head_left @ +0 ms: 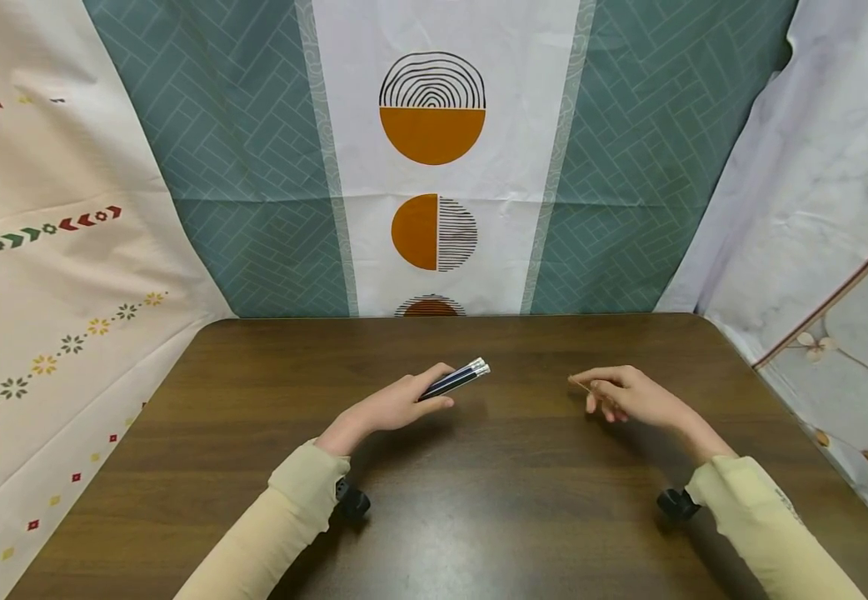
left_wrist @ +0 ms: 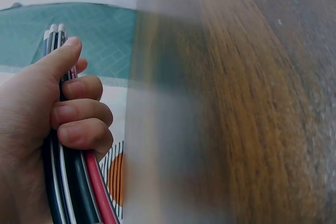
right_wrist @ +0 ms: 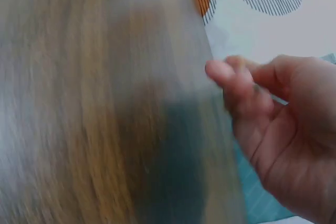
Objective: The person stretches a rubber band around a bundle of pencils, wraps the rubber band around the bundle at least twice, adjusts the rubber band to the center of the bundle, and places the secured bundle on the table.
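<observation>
My left hand (head_left: 395, 405) grips a bundle of several striped pencils (head_left: 458, 379) above the middle of the table. In the left wrist view, the fingers curl round dark pencils and a red pencil (left_wrist: 100, 182), whose pale ends stick out past the thumb. To the right, apart from the bundle, my right hand (head_left: 638, 397) is raised over the table. A thin yellowish-brown band (head_left: 580, 385) shows between its index fingertip and thumb. The right wrist view is blurred at the fingertips, so the band's full shape cannot be made out.
Both hands are over a dark brown wooden table (head_left: 524, 483). A green and white patterned cloth (head_left: 254, 167) hangs behind it, with cream cloth (head_left: 52, 275) at the left and marbled white cloth (head_left: 839, 208) at the right. Dark devices sit at both wrists.
</observation>
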Tool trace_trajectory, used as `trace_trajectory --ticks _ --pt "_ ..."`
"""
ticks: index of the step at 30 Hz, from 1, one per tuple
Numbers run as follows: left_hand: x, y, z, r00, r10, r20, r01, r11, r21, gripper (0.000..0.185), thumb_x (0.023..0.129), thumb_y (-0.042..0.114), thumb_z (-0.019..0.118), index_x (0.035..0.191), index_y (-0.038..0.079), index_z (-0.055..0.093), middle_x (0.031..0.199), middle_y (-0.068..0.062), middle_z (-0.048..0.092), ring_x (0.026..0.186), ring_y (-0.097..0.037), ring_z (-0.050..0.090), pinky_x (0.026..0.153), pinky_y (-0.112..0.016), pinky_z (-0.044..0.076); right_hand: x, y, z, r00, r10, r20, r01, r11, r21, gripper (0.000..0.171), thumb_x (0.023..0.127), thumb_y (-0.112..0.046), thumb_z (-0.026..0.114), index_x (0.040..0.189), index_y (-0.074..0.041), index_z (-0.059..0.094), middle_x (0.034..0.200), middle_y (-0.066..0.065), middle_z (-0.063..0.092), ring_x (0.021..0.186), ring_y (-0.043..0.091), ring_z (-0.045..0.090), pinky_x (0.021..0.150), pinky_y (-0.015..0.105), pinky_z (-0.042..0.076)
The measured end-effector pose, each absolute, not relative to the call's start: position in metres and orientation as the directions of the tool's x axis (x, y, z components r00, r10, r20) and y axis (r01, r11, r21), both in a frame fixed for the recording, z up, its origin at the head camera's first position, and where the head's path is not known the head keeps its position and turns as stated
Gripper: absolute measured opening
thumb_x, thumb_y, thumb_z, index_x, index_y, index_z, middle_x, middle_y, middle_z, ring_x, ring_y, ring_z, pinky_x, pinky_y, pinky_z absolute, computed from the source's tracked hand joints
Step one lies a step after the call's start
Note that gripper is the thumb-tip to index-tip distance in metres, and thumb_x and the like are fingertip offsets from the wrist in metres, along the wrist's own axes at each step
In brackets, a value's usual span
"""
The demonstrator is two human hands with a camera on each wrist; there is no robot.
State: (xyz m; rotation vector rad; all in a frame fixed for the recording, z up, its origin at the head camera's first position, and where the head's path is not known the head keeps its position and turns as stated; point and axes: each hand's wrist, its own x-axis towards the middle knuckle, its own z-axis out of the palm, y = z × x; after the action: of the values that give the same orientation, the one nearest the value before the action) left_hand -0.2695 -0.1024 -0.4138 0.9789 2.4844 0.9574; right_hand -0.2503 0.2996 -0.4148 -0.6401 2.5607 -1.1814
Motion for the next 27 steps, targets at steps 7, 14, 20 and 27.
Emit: trace_trajectory --ticks 7,14,20,27 --pt "-0.269 -0.101 -0.412 -0.710 0.703 -0.036 0.499 0.538 0.680 0.044 0.101 0.039 0.054 0.140 0.027 0.039 0.105 -0.003 0.058 0.088 -0.017 0.054 0.077 -0.033 0.043 -0.244 0.278 -0.404 -0.917 -0.397 0.041 -0.254 0.501 -0.827 0.054 0.094 -0.019 0.068 0.145 -0.013 0.050 0.113 0.026 0.070 0.068 0.022 0.073 0.056 0.037 0.057" --pt "-0.267 -0.099 -0.408 -0.708 0.705 -0.046 0.495 0.542 0.679 0.042 0.101 0.039 0.054 0.140 0.027 0.040 0.103 -0.002 0.057 0.086 -0.017 0.053 0.076 -0.032 0.042 -0.238 0.247 -0.389 -0.915 -0.393 0.087 -0.285 0.479 -0.830 0.067 0.083 -0.030 0.081 0.141 -0.035 0.048 0.128 0.019 0.065 0.088 0.026 0.075 0.063 0.043 0.059" --pt "-0.265 -0.096 -0.405 -0.691 0.722 -0.036 0.514 0.525 0.678 0.040 0.101 0.037 0.054 0.138 0.026 0.041 0.095 -0.001 0.055 0.081 -0.014 0.051 0.073 -0.030 0.041 -0.235 0.223 -0.381 -0.885 -0.456 0.099 -0.333 0.468 -0.819 0.082 0.080 -0.027 0.084 0.144 -0.043 0.037 0.134 0.008 0.058 0.092 0.018 0.074 0.063 0.047 0.057" --pt "-0.262 -0.093 -0.402 -0.667 0.744 -0.039 0.523 0.505 0.687 0.038 0.103 0.036 0.052 0.137 0.023 0.042 0.097 -0.002 0.057 0.082 -0.014 0.053 0.073 -0.030 0.043 -0.237 0.195 -0.379 -0.823 -0.549 0.145 -0.456 0.487 -0.745 0.101 0.075 -0.024 0.088 0.152 -0.038 0.023 0.133 0.007 0.053 0.083 0.013 0.073 0.082 0.047 0.052"
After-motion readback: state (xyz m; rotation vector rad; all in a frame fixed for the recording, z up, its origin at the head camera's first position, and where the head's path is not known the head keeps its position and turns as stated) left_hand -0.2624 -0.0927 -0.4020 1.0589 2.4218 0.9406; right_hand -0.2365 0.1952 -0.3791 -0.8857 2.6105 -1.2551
